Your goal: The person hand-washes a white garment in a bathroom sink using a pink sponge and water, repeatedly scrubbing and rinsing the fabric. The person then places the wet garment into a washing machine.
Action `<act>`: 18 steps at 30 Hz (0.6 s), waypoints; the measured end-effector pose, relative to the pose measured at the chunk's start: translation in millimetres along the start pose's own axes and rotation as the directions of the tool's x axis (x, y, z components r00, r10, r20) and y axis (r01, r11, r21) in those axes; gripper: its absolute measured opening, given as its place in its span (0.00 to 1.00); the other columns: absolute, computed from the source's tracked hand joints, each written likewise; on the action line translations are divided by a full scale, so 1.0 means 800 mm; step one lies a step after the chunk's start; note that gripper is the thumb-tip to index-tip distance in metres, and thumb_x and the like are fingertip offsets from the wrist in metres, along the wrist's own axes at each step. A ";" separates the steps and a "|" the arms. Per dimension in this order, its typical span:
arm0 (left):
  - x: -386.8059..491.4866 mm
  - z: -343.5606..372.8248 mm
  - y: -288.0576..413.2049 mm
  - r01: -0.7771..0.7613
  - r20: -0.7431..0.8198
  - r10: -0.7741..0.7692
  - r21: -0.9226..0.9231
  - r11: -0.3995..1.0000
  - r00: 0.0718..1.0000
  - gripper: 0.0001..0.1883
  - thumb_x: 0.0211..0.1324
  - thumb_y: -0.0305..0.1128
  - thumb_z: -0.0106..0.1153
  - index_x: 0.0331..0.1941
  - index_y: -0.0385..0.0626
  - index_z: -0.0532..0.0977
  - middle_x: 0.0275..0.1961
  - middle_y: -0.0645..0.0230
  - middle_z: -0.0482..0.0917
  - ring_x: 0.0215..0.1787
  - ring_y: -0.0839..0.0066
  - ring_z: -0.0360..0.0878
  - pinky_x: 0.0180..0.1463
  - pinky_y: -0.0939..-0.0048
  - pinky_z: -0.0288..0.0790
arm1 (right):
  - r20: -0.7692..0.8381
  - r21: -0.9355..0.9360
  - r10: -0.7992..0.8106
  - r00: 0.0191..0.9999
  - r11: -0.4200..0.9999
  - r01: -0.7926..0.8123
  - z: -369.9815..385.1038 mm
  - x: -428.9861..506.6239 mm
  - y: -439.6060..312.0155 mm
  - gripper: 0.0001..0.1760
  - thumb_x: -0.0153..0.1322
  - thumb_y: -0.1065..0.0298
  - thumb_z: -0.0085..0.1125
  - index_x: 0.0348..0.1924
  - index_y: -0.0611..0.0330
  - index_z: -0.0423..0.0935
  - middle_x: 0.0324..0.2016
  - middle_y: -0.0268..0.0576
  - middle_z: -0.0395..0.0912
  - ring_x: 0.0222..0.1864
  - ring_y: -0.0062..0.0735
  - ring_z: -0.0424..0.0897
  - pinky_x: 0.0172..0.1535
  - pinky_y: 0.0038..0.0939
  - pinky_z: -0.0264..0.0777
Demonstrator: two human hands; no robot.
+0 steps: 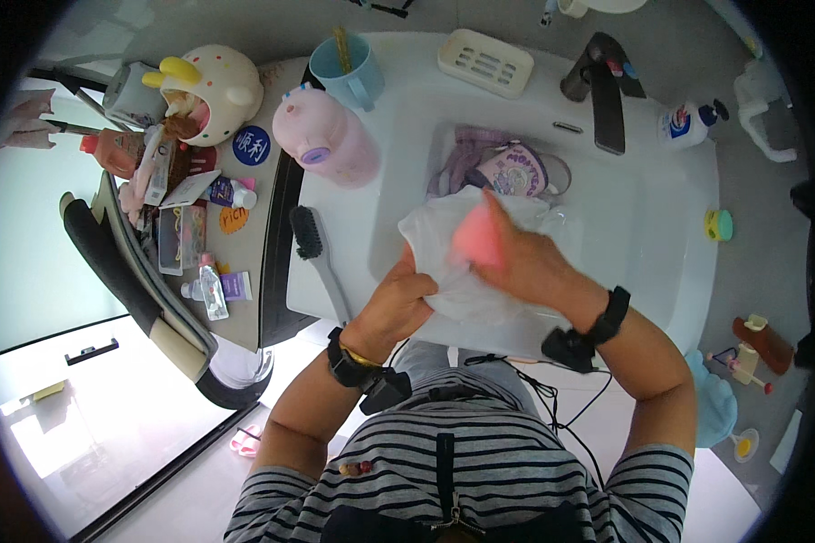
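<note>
Over the near left part of a white washbasin (652,271), a white cloth garment (441,231) is spread between both hands. My left hand (404,295) grips its left edge with closed fingers. In my right hand (530,268) is a pink object (479,237), blurred, perhaps a bar of soap or a small brush, held against the cloth. Part of the garment hangs into the bowl. Behind it, at the back of the bowl, lies a bundle of purple fabric with a printed patch (516,170). My right fingertips are partly blurred.
A grey-handled scrub brush (309,234), a pink bottle (333,139) and a light blue mug (346,71) stand or lie on the left rim. A cream soap dish (485,62), a dark faucet (601,88) and a pump bottle (686,125) are behind. Black cables (550,400) hang below the basin.
</note>
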State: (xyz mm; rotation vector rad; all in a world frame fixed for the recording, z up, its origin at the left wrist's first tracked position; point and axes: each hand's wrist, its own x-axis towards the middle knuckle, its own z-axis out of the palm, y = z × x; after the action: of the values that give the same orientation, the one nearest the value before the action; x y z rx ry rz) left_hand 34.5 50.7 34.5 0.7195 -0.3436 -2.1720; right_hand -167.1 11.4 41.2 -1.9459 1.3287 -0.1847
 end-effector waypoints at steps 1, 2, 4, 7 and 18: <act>0.001 0.000 0.003 -0.007 0.011 0.008 -0.010 1.000 1.000 0.44 0.41 0.12 0.34 0.68 0.51 0.46 0.66 0.60 0.58 0.68 0.61 0.57 0.69 0.57 0.54 | -0.092 -0.009 0.031 0.995 0.999 -0.032 -0.008 0.017 0.004 0.50 0.62 0.58 0.58 0.67 0.67 0.37 0.47 0.61 0.73 0.43 0.57 0.77 0.44 0.44 0.72; 0.002 0.000 0.005 -0.019 0.017 0.020 -0.032 0.999 1.000 0.43 0.41 0.12 0.34 0.68 0.51 0.46 0.65 0.60 0.58 0.67 0.61 0.58 0.68 0.57 0.55 | -0.160 -0.082 0.128 0.979 0.987 -0.142 -0.020 0.033 0.009 0.47 0.62 0.60 0.56 0.66 0.68 0.40 0.47 0.62 0.73 0.44 0.57 0.76 0.45 0.45 0.72; 0.005 0.000 0.008 -0.010 0.054 0.008 0.030 1.000 0.998 0.43 0.41 0.12 0.34 0.68 0.51 0.46 0.65 0.59 0.59 0.67 0.61 0.59 0.68 0.57 0.55 | -0.407 -0.109 0.040 0.913 0.990 -0.092 -0.043 0.075 0.018 0.46 0.62 0.61 0.55 0.66 0.66 0.41 0.46 0.62 0.73 0.45 0.56 0.76 0.46 0.44 0.72; 0.008 0.000 0.009 0.013 0.050 -0.016 0.046 0.999 0.999 0.43 0.41 0.13 0.34 0.68 0.52 0.46 0.64 0.58 0.60 0.66 0.61 0.60 0.67 0.57 0.57 | -0.478 -0.170 0.115 0.871 0.960 -0.220 -0.082 0.149 0.032 0.46 0.61 0.59 0.57 0.66 0.59 0.44 0.49 0.59 0.72 0.48 0.54 0.76 0.49 0.44 0.71; 0.007 0.000 0.007 0.008 0.064 -0.013 0.076 0.997 0.998 0.45 0.41 0.12 0.35 0.69 0.52 0.42 0.65 0.59 0.59 0.67 0.62 0.59 0.67 0.58 0.58 | -0.331 -0.534 0.155 0.931 0.783 -0.321 -0.143 0.279 0.046 0.30 0.60 0.55 0.60 0.53 0.55 0.68 0.47 0.52 0.74 0.51 0.53 0.74 0.50 0.47 0.69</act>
State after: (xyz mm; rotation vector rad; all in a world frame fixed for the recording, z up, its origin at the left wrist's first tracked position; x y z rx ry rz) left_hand 35.0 42.8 35.3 0.6957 -0.4587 -2.2059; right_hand -152.0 -241.3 34.2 -2.2716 1.9858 0.1072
